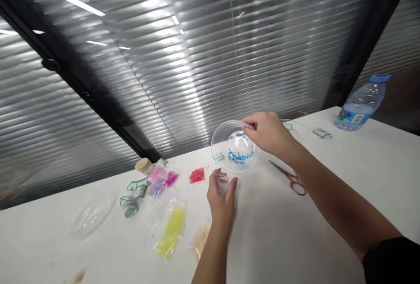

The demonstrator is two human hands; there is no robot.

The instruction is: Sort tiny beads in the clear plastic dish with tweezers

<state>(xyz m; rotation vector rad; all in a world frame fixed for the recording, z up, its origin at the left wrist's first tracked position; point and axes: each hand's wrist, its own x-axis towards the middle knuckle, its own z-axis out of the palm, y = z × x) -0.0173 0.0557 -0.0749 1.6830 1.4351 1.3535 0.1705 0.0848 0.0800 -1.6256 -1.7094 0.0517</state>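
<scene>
My right hand [267, 133] pinches the rim of a clear plastic bowl [218, 137], which is tilted toward me. Blue beads [241, 157] have gathered along the lower part inside the bowl. Just below it, my left hand [221, 201] curls its fingers and thumb around a small clear container [223, 182]. A packet of red beads [197, 176] lies on the table to the left of both hands. Scissors with copper-coloured handles [297, 185] rest beneath my right forearm, their blades pointing toward the bowl.
Bags of yellow [170, 231], tan [199, 240] and purple [158, 185] material lie on the white table [262, 249]. Several small green-and-white patterned pieces [129, 206] and a clear dish [90, 218] are at left. A water bottle [362, 102] stands far right, near the glass wall with blinds.
</scene>
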